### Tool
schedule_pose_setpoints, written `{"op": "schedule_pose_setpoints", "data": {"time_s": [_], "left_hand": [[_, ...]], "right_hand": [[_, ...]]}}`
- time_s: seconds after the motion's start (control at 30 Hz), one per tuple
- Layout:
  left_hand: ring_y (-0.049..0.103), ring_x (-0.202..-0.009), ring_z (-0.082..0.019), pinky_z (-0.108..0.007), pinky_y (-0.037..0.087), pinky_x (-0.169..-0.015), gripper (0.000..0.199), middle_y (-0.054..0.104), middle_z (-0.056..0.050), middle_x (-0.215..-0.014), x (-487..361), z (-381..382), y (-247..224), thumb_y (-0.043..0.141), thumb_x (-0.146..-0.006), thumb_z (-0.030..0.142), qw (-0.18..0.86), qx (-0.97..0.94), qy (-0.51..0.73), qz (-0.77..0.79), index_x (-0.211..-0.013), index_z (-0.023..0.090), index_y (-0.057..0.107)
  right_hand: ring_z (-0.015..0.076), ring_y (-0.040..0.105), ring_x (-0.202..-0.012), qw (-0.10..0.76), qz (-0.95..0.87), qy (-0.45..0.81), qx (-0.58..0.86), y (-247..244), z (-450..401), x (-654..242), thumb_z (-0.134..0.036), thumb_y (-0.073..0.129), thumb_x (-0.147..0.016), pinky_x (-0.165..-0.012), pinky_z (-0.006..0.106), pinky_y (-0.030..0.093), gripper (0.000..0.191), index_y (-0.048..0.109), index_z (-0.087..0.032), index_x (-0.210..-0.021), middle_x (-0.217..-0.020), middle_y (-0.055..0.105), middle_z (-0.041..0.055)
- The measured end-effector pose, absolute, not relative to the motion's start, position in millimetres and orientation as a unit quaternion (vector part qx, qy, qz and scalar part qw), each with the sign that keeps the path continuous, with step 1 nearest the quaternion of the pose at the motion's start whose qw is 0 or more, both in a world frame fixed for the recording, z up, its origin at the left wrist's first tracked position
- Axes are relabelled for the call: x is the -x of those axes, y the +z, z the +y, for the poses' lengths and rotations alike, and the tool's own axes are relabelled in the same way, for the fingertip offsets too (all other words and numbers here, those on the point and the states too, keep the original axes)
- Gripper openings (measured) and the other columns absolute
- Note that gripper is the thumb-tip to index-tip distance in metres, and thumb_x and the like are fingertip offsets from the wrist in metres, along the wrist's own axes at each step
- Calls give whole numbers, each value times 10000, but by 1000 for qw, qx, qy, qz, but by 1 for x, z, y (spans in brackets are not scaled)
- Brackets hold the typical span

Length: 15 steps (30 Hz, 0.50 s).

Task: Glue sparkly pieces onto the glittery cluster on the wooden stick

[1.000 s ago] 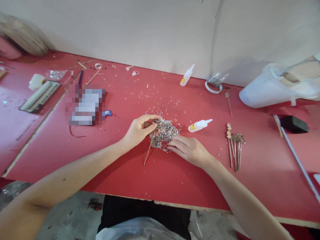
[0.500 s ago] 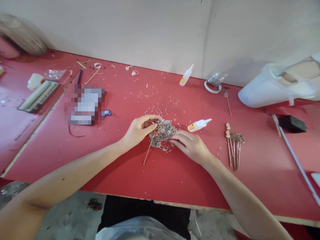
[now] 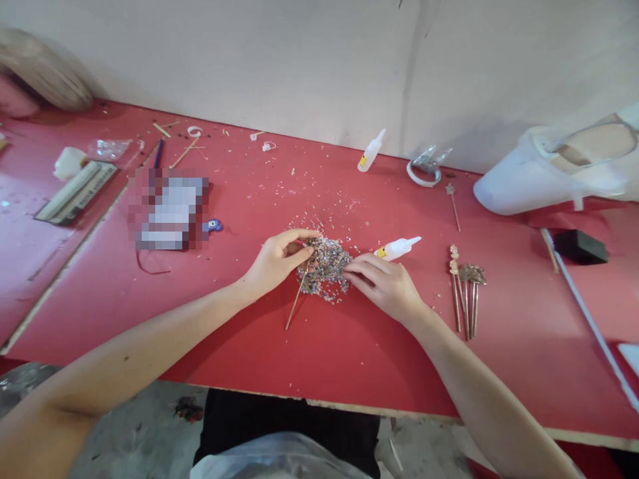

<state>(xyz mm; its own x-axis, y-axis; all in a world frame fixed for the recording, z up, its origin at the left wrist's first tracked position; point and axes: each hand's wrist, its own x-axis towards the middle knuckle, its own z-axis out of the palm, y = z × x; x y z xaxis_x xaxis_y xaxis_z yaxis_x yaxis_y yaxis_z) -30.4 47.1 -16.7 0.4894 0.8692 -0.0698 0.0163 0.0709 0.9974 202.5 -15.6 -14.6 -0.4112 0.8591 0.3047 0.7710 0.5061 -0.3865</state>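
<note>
My left hand (image 3: 285, 258) pinches the ornate head of a thin gold hairpin (image 3: 295, 306) between thumb and fingers. Its bare shaft slants down toward the table's front edge. Under and beside the head lies a loose pile of small glittering rhinestones (image 3: 329, 266). At the pile's right edge, my right hand (image 3: 382, 285) has its thumb and fingertips pressed together; whatever they hold is too small to make out. Just behind the right hand, a white glue bottle (image 3: 398, 249) with a yellow label lies on its side.
Several finished-looking hairpins (image 3: 469, 299) lie to the right, with a single one (image 3: 453, 206) behind them. Toward the wall are another glue bottle (image 3: 371, 152), a tape ring (image 3: 423, 174) and a white jug (image 3: 519, 174). A blurred rectangular item (image 3: 172, 213) lies left; a black block (image 3: 582, 246) right.
My right hand has drawn slightly to the right, toward the pile's edge, its fingertips still together. My left hand and the hairpin have stayed in place.
</note>
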Motion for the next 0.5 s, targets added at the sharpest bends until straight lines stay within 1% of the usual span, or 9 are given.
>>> {"op": "schedule_pose_setpoints", "data": {"time_s": [0.1,0.23,0.37,0.5], "left_hand": [[681,-702,-156,-318,578,-725,313,685,-36,-823,31,47,-17,578,-864,225,621,-600,337,375,-1171,173,608],[688,-717,-159,-300,576,-700,310,688,-44,-861,30,47,-16,582,-857,216,627,-593,339,373,-1162,165,609],[685,-688,-151,-290,571,-690,310,696,-47,-848,29,47,-12,583,-850,201,624,-597,335,378,-1154,147,608],[690,-704,-154,-295,574,-701,305,697,-51,-868,30,47,-12,570,-854,190,612,-608,332,382,-1153,144,607]], "right_hand": [[142,651,-794,229,-842,97,480,-15,-16,-202,-269,524,-932,-683,240,497,149,653,-197,-946,-912,682,45],[146,652,-796,222,-845,97,476,-17,-15,-201,-271,519,-934,-678,245,502,159,655,-192,-952,-918,679,50],[142,651,-766,225,-844,105,476,-18,-15,-199,-279,508,-939,-671,247,505,175,659,-192,-951,-896,676,48],[140,648,-774,235,-837,117,480,-17,-15,-198,-272,513,-936,-681,244,503,165,657,-193,-951,-895,673,45]]}}
